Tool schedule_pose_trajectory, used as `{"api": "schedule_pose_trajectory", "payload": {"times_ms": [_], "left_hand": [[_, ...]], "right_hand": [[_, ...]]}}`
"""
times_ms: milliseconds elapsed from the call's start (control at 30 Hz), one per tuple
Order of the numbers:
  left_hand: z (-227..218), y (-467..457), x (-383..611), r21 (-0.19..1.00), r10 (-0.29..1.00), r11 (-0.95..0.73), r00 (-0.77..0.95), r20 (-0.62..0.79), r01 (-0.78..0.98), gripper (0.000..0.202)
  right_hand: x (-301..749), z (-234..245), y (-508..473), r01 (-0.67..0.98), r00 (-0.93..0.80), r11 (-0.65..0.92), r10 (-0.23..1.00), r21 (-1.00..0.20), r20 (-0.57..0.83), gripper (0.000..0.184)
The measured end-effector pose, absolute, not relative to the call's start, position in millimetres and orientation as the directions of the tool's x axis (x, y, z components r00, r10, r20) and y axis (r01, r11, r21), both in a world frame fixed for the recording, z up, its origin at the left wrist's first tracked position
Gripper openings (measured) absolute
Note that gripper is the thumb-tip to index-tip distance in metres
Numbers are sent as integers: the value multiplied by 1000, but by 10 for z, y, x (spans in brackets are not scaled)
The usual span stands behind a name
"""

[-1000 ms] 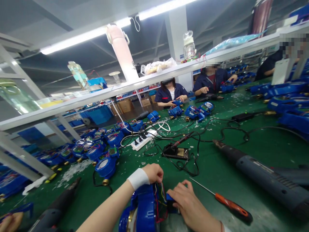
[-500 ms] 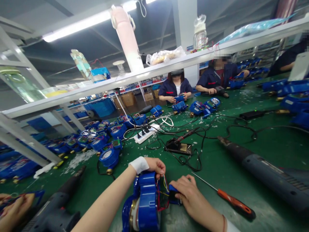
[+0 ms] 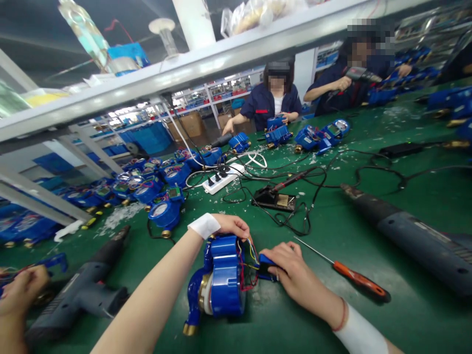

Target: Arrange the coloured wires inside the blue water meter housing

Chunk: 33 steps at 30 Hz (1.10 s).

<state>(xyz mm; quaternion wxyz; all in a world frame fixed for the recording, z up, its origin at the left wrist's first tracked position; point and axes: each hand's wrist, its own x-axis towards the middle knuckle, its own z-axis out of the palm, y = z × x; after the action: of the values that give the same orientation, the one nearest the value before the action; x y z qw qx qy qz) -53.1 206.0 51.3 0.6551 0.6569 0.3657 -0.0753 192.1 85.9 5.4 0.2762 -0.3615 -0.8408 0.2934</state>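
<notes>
**Both hands on a blue meter at the near edge of the bench**

Close to the near edge of the green-covered bench (image 3: 368,236) lies a blue plastic water meter with a brass fitting (image 3: 221,282), its long axis running roughly from the near edge away toward the far side. The left hand (image 3: 230,226) curls closed over the meter's far end, gripping the housing just beside a bundle of red, yellow and black wires (image 3: 248,265). The right hand (image 3: 291,270) comes in from the right and pinches a small blue plastic module (image 3: 266,262) that sits at the wires' end, touching the meter's right side. Both hands are on the work; the right is the one on the module.

Just right of that hand lies an orange-handled screwdriver (image 3: 354,280), shaft pointing toward the meter. Left of the meter rests a grey power driver (image 3: 84,295). Farther back stand a black soldering-iron stand (image 3: 275,199) and a white power strip (image 3: 223,178), amid black cables, with rows of blue meters (image 3: 155,189) toward the left edge.
</notes>
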Motion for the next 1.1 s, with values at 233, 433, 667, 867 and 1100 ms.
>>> {"api": "schedule_pose_trajectory", "payload": {"times_ms": [233, 433, 667, 867, 1100], "left_hand": [[614, 2015, -609, 833, 401, 165, 736, -546, 528, 22], [682, 1963, -605, 851, 496, 138, 709, -502, 506, 25], [940, 1735, -597, 861, 749, 6, 569, -340, 508, 31], [1190, 1287, -626, 756, 899, -83, 376, -224, 649, 32], [1127, 1080, -469, 647, 936, -136, 311, -163, 750, 23]], "right_hand": [[1924, 82, 864, 440, -595, 568, 765, -696, 248, 28], [1934, 97, 879, 432, -605, 575, 756, -695, 249, 28], [1953, 77, 904, 417, -617, 601, 738, -681, 273, 34], [1964, 48, 901, 412, -608, 608, 738, -679, 292, 28], [1972, 25, 915, 408, -614, 600, 738, -689, 280, 24]]}}
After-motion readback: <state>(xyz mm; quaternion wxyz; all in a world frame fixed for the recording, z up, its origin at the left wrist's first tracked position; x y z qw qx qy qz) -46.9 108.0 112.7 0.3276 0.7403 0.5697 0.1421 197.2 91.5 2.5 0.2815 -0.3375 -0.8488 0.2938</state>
